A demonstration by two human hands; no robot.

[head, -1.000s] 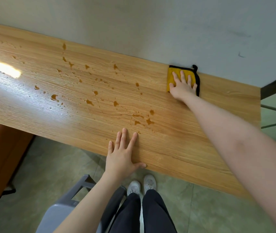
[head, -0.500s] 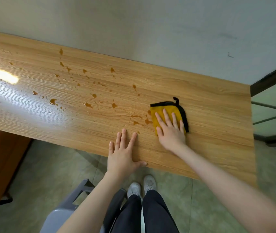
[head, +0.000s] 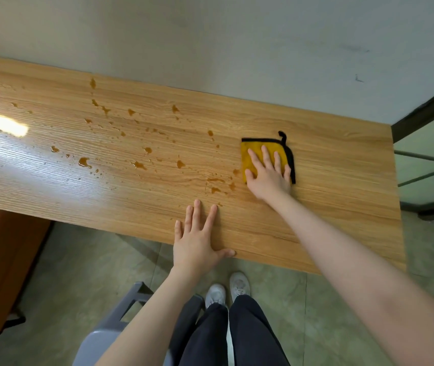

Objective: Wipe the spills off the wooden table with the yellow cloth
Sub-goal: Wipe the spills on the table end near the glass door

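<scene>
The right hand [head: 268, 175] presses flat, fingers [head: 266, 154] straight, on the square yellow cloth with black trim [head: 252, 154], right of the brown spills [head: 215, 180] on the wooden worktop [head: 342, 180]. The left hand [head: 197, 239] rests flat and released at the near edge. Even pressure and overlapping leftward strokes would serve best. The cloth has no clear long axis; its loop points far.

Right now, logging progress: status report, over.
Right hand flat on yellow cloth. Left hand flat on wooden table. Brown spills remain left of cloth. Path unobstructed.
</scene>
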